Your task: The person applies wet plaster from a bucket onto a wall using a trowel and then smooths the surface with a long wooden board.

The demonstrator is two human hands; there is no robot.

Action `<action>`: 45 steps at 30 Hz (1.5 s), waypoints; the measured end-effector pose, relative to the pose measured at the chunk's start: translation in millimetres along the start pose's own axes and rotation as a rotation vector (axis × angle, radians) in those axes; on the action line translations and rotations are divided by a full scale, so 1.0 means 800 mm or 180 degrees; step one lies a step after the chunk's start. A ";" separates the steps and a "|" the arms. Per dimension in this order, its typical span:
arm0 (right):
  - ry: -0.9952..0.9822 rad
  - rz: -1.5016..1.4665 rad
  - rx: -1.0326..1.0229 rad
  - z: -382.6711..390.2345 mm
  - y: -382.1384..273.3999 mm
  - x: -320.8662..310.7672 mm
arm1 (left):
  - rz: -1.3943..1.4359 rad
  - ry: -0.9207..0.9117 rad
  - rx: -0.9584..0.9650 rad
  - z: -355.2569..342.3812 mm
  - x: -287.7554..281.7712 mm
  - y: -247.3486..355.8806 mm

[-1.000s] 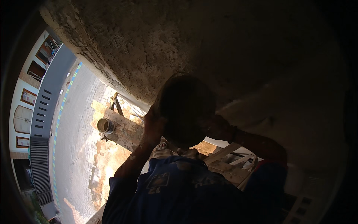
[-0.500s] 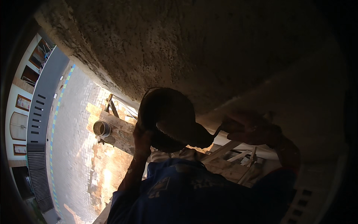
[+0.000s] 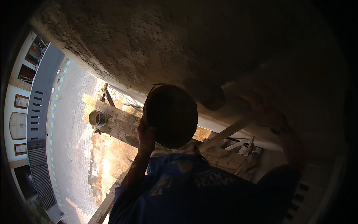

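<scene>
From the head view, we saw the left hand (image 3: 147, 136) holding a dark, round bucket (image 3: 171, 115) before a blue cloth shirt (image 3: 186, 183), fingers clamped on its side, likely keeping it within reach of the rough brown wall (image 3: 138, 48). The right hand (image 3: 266, 114) seemed, through shadow, to grip a dark, rounded trowel (image 3: 211, 96), which overlapped the bucket earlier and now showed just beyond it.

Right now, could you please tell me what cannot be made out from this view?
Container: head view, shadow darkens its contents.
Left hand: head view, some fingers hidden behind the container.
Right hand: head view, shadow obscures how its fingers meet the trowel.
Pail: head view, too small to tell what it holds.
</scene>
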State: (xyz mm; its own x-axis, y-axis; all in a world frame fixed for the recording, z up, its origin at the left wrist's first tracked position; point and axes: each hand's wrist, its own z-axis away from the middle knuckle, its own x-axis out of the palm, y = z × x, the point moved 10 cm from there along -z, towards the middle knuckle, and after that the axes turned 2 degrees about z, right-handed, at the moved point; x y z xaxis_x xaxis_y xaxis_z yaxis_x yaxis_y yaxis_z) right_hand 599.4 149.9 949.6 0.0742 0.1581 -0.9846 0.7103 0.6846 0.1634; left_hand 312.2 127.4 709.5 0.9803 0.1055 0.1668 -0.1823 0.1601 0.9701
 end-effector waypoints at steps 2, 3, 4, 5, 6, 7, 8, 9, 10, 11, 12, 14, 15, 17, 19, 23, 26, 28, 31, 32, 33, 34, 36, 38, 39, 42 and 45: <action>0.0165 0.0040 -0.0008 0.006 -0.036 0.056 | 0.0137 -0.0064 -0.0105 0.000 0.028 0.001; 0.0230 0.0332 0.0060 0.002 -0.054 0.073 | 0.0064 -0.0133 -0.0014 -0.003 0.040 0.001; 0.0322 0.0590 0.0107 -0.005 -0.072 0.091 | -0.0041 -0.0165 0.0085 -0.005 0.046 0.002; 0.0063 0.0562 0.0221 -0.017 -0.075 0.123 | -0.0135 -0.0223 0.0182 -0.008 0.055 0.003; -0.0177 0.0660 0.0338 -0.016 -0.073 0.168 | -0.0180 -0.0363 0.0318 -0.009 0.071 0.010; -0.0397 0.0720 0.0405 -0.014 -0.075 0.207 | -0.0247 -0.0449 0.0448 -0.007 0.079 0.019; -0.0770 0.0562 0.0374 -0.010 -0.076 0.233 | -0.0312 -0.0537 0.0575 -0.006 0.087 0.025; -0.1126 0.0405 0.0330 -0.005 -0.079 0.255 | -0.0245 -0.0571 0.0487 -0.004 0.093 0.022; -0.1481 0.0249 0.0281 0.003 -0.084 0.277 | -0.0174 -0.0604 0.0398 -0.002 0.099 0.019; -0.1253 -0.0394 0.0389 0.012 -0.088 0.280 | -0.0102 -0.0637 0.0309 -0.003 0.101 0.015; -0.1006 -0.1026 0.0464 0.024 -0.089 0.282 | -0.0231 -0.0570 0.0481 -0.008 0.092 0.004; -0.0566 -0.1841 0.0574 0.046 -0.094 0.290 | -0.0278 -0.0640 0.0241 -0.006 0.098 -0.003; -0.0343 -0.2055 0.0551 0.047 -0.101 0.289 | -0.0304 -0.0670 0.0131 -0.007 0.099 -0.007; -0.0405 -0.2321 0.0617 0.057 -0.102 0.302 | -0.0358 -0.0619 0.0035 -0.009 0.098 -0.011; -0.0960 -0.2424 0.0773 0.050 -0.097 0.291 | -0.0178 -0.0581 -0.0001 -0.010 0.096 -0.008; -0.0195 -0.2479 0.0859 0.057 -0.065 0.218 | 0.0139 -0.0617 -0.0054 -0.009 0.094 -0.005; -0.0754 -0.2689 0.1326 0.052 -0.043 0.152 | 0.0080 -0.0562 -0.0194 -0.011 0.073 -0.035; -0.0743 -0.3011 0.1467 0.065 -0.035 0.122 | -0.0054 -0.0639 -0.0081 -0.013 0.066 -0.047; -0.1276 -0.2944 0.1139 0.080 -0.032 0.110 | -0.0334 -0.0631 0.0063 -0.014 0.059 -0.061; -0.1399 -0.2872 0.0955 0.081 -0.033 0.113 | -0.0314 -0.0494 -0.0155 -0.013 0.055 -0.074; -0.1600 -0.2966 0.1181 0.088 -0.019 0.131 | -0.0295 -0.0368 -0.0348 -0.017 0.054 -0.083; -0.1818 -0.3081 0.1407 0.095 -0.006 0.156 | -0.0440 -0.0441 -0.0215 -0.019 0.057 -0.082; -0.1439 -0.3864 0.1956 0.127 0.027 0.145 | -0.0634 -0.0690 -0.0006 -0.019 0.075 -0.091; -0.0090 -0.5322 0.2016 0.156 0.098 0.113 | -0.0601 -0.0500 -0.0221 -0.011 0.044 -0.108; 0.0405 -0.5228 0.1921 0.157 0.117 0.075 | -0.0526 -0.0468 -0.0322 -0.010 0.042 -0.112; 0.0611 -0.2949 0.1841 0.171 0.124 -0.035 | -0.0422 -0.0520 -0.0872 -0.008 0.064 -0.124; -0.0554 -0.0753 0.1807 0.150 0.093 -0.009 | -0.0422 -0.0773 0.0118 -0.007 0.070 -0.094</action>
State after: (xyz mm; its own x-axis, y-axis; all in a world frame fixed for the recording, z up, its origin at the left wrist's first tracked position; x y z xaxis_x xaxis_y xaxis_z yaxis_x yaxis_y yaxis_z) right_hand 735.8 114.6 961.6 -0.0513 -0.1017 -0.9935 0.9781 0.1959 -0.0705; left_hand 380.4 126.8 644.9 0.9856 -0.1532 0.0711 -0.0529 0.1202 0.9913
